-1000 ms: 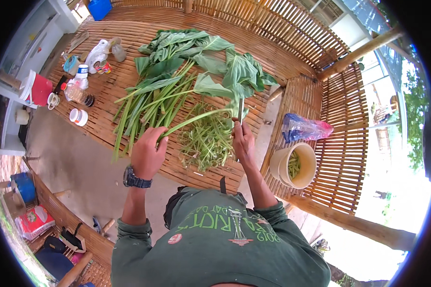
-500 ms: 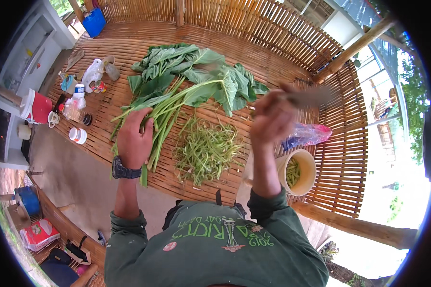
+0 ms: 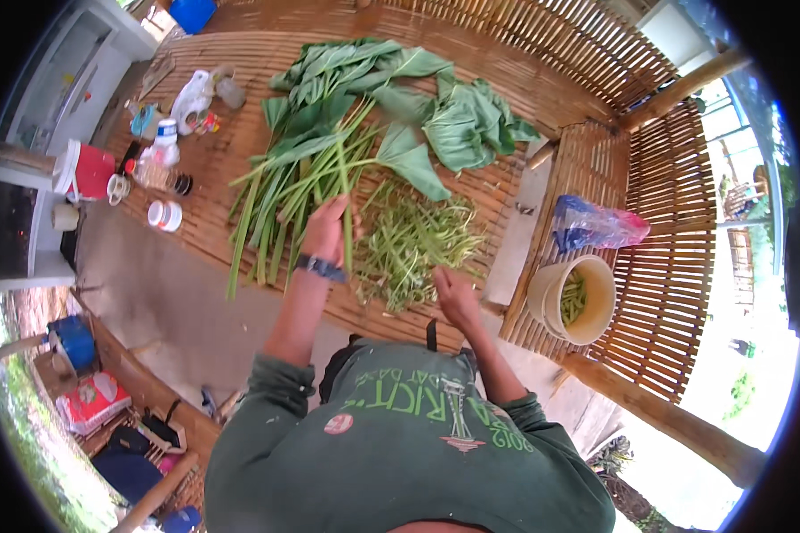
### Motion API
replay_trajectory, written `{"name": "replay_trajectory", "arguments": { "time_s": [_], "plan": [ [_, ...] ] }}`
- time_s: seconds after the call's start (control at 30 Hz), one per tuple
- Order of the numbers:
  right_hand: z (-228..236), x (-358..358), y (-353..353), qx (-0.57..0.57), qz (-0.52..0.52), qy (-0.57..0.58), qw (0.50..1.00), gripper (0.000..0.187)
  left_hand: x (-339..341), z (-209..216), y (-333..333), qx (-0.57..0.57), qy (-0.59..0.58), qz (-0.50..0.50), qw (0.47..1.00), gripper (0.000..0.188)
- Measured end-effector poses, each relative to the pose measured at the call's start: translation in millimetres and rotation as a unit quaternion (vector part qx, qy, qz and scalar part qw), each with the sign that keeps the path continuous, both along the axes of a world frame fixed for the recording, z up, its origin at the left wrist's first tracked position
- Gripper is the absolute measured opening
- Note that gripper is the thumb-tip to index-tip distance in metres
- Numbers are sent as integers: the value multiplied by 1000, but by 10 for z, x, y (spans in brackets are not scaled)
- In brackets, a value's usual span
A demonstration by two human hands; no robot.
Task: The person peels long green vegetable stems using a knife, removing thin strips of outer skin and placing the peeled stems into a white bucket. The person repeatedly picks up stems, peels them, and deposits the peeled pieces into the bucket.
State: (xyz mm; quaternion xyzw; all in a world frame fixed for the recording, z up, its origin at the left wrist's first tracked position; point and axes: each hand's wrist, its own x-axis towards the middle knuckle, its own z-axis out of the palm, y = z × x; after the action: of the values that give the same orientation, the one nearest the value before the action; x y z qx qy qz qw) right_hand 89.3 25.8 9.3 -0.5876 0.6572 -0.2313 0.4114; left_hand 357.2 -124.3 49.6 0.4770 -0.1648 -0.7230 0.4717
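Note:
My left hand is closed around a green leaf stalk, whose broad leaf droops to the right. Beneath it, many more cut stalks lie in a loose bundle with large, dark green leaves at their far end. My right hand is a closed fist at the near right edge of a heap of thin green peelings. The knife it held in the earlier frame cannot be made out against the heap; its grip looks unchanged.
The bamboo-slat table holds a plastic bottle, a white jar and a red-and-white jug at left. On the right, a cream bucket with cut green pieces stands near a blue-and-pink plastic bag.
My right hand has swung down and left from the raised position where it held a blurred knife. My left hand has moved right and up with a stalk, apart from the bundle.

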Motion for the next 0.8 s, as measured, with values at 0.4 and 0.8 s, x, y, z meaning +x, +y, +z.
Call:
{"name": "replay_trajectory", "arguments": {
  "time_s": [0.4,0.8],
  "plan": [
    [1407,667,-121,-263,98,-71,957,56,-617,333,4,41,250,110,961,22],
    [1182,639,-171,-275,26,-162,947,50,-654,466,254,25,118,138,983,24]
  ]
}}
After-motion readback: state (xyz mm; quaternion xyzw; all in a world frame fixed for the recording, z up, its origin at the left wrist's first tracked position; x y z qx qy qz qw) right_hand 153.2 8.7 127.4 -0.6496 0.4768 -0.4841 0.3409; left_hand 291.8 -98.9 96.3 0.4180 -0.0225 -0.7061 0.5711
